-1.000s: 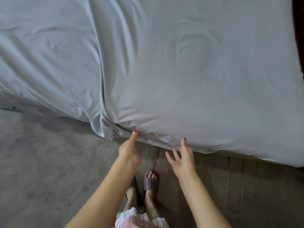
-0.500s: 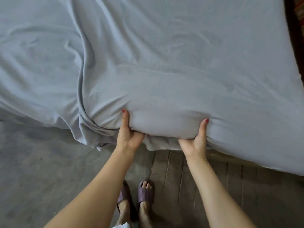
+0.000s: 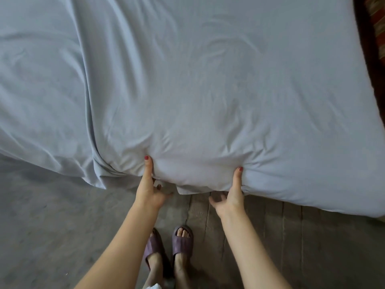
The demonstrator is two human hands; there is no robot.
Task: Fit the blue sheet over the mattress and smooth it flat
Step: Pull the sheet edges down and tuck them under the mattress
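At far left the blue sheet [image 3: 198,84] lies loose over the bed, hanging down to the grey floor [image 3: 52,226] in a soft drape. A long deep fold runs from the top of the view down to the near edge, where the cloth bunches into a few tight pleats just left of the left hand [image 3: 149,189].

That hand holds the sheet at the near edge of the bed: the thumb lies on top, pressed up into the cloth, and the fingers curl underneath, so its grip is closed on the fabric. Creases fan out from the thumb tip.

Between the two hands the sheet bulges in a rounded, paler hump, and a short flap of its edge hangs below it. Straight below, on the floor, stand two feet in purple slippers [image 3: 182,243].

The right hand [image 3: 231,195] holds the sheet the same way, thumb up on top with wrinkles radiating from it; the fingers show below the edge, loosely curled under the cloth.

Right of that hand the sheet lies smoother and pulled over the mattress, whose own surface is hidden, and its edge rounds the right corner. Wooden floorboards [image 3: 302,236] show beneath it. At the far right a dark strip and a patch of reddish patterned fabric [image 3: 378,21] border the bed.
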